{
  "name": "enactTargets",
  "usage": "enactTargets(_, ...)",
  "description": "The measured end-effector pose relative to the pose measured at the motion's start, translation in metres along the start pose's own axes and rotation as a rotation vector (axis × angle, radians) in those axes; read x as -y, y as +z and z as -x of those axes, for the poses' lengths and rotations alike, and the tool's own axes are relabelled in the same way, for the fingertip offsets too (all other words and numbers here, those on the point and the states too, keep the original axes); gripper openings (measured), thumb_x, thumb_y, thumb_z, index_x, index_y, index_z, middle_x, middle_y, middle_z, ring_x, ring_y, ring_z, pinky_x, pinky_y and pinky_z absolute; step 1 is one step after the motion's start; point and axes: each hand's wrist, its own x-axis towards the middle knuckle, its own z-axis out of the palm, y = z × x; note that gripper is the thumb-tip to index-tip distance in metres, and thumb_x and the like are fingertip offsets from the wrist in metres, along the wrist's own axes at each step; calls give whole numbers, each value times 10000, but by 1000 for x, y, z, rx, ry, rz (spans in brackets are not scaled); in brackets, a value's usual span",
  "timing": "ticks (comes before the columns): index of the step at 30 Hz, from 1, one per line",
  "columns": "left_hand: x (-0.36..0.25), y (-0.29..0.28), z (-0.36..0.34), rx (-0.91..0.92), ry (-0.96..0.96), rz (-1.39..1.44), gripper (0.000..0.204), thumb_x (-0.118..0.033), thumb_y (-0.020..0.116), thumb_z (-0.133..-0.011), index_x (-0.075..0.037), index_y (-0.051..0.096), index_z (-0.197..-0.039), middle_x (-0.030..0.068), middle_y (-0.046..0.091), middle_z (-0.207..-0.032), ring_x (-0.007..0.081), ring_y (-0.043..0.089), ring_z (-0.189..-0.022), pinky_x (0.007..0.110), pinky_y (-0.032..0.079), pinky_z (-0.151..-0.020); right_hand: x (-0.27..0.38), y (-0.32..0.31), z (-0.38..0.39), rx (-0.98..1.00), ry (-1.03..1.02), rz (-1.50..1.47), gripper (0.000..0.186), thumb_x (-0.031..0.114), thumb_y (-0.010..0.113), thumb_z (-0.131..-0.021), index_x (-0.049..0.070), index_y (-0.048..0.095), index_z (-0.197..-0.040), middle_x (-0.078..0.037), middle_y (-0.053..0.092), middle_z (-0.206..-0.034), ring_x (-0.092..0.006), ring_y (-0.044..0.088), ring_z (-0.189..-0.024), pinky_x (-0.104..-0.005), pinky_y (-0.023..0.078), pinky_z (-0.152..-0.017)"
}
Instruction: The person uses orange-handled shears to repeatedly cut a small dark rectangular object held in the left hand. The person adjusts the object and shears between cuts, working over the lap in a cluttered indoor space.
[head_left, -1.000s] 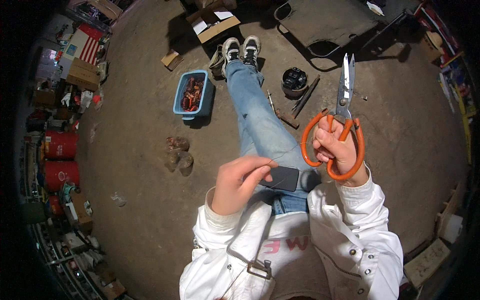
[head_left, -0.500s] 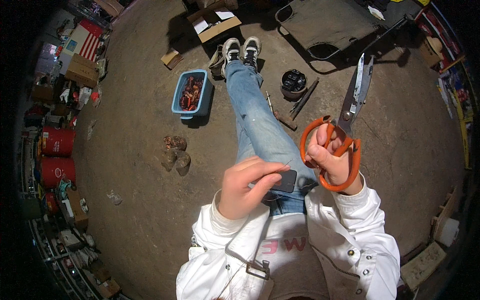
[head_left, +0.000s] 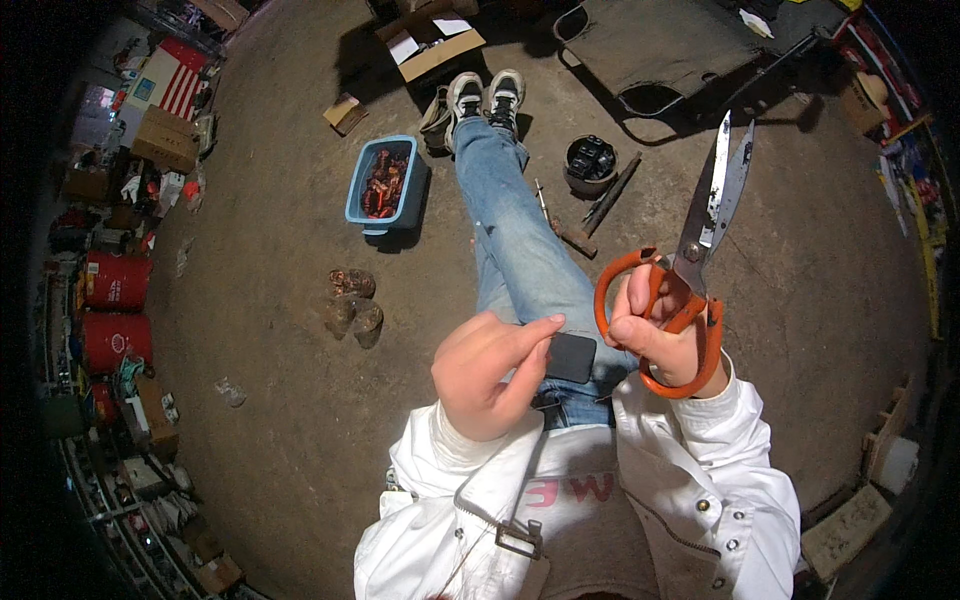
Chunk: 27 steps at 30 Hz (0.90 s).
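My right hand (head_left: pixel 665 335) is wrapped round the orange handles of a large pair of scissors (head_left: pixel 692 250). Their metal blades point away from me, slightly apart. The fingers of my left hand (head_left: pixel 488 372) pinch what looks like a thin wire, which seems to run toward my right fingertips; it is too fine to follow fully. Just beside my left thumb is a flat black rectangular piece (head_left: pixel 571 358), over my jeans (head_left: pixel 525 240). Whether my left hand holds this piece or it rests on my lap is hidden.
On the floor lie a blue tub (head_left: pixel 384 190) of reddish-brown pieces, several small round clumps (head_left: pixel 352 300), a hammer (head_left: pixel 574 238), a dark bar (head_left: pixel 612 195) and a pot of black parts (head_left: pixel 590 165). An open cardboard box (head_left: pixel 435 50) stands beyond my shoes. Red drums (head_left: pixel 115 280) line the left.
My left hand has drawn back a little to the left, so more of the black piece shows. The scissors and my right hand have dropped slightly toward me.
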Motion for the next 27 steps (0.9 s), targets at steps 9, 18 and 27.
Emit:
enactTargets(9,-2,2,5,-150,94,-235,355,51,716,-675,-39,744,-1018,45,605,-656,190,505,-520,308,407,-502,16,12,10,105,96,-14,238,43,746,-811,50,508,-795,-11,538,-770,-96,532,-730,-258,425,-687)
enactTargets(18,8,-4,1,7,288,-267,399,-17,747,-657,-58,739,-1054,3,654,-759,162,518,-552,298,394,-507,16,15,4,175,53,69,156,46,716,-843,37,560,-850,-10,588,-845,-74,537,-764,-247,433,-701)
enactTargets(27,10,-1,-2,-38,272,-134,323,-67,807,-674,-61,737,-990,21,675,-781,179,564,-604,306,405,-538,12,12,3,105,45,74,137,42,682,-858,28,546,-865,-13,570,-832,-71,528,-766,-240,422,-704)
